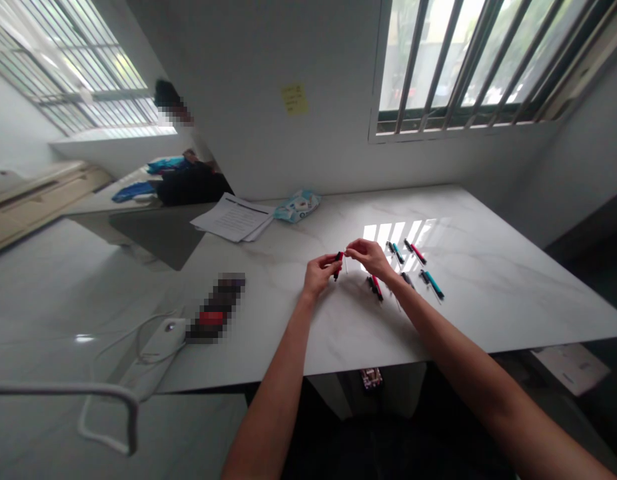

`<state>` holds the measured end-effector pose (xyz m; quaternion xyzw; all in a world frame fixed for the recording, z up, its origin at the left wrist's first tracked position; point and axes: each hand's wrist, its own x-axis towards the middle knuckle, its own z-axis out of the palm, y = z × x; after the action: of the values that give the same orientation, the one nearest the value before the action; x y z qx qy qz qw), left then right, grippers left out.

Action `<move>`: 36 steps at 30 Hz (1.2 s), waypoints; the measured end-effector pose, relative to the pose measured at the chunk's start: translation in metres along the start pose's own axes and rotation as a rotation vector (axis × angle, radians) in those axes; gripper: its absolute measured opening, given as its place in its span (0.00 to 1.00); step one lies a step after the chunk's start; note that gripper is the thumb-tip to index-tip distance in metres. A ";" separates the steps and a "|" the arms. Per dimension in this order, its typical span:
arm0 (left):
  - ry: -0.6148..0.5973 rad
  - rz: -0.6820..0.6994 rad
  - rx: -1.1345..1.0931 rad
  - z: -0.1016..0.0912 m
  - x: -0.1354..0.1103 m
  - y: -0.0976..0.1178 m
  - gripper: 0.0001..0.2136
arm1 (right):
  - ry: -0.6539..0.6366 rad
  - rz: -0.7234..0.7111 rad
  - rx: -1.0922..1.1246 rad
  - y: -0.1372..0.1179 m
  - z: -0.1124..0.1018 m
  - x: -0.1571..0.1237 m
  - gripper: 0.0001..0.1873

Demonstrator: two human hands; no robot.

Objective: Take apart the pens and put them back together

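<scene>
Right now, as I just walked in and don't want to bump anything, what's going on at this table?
A person works at the white table with bare hands. The left-hand grip holds a red-and-black pen by its body, while the right-hand grip pinches its upper end. Several more pens, red and teal, lie loose on the table just right of the hands. A stack of papers and a wipes pack sit farther back.

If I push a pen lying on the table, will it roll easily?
Probably it rolls: the pens look slim and round, and the marble table is glossy and flat. It likely feels light and stiff, as the left hand pinches a similar red pen with fingertips only.
</scene>
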<state>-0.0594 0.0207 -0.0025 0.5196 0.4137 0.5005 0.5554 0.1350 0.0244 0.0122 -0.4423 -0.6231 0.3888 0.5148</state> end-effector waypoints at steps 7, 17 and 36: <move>-0.062 -0.030 0.093 0.004 -0.005 0.006 0.23 | 0.058 0.113 0.185 0.009 0.000 -0.006 0.23; -0.088 -0.076 0.150 0.004 -0.008 0.009 0.21 | 0.031 -0.002 0.107 0.007 0.001 -0.009 0.15; -0.061 -0.032 0.111 0.003 -0.006 0.008 0.21 | -0.083 -0.061 0.036 -0.001 -0.005 -0.011 0.13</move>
<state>-0.0587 0.0135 0.0050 0.5578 0.4320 0.4517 0.5461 0.1406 0.0138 0.0108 -0.3971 -0.6499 0.4020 0.5082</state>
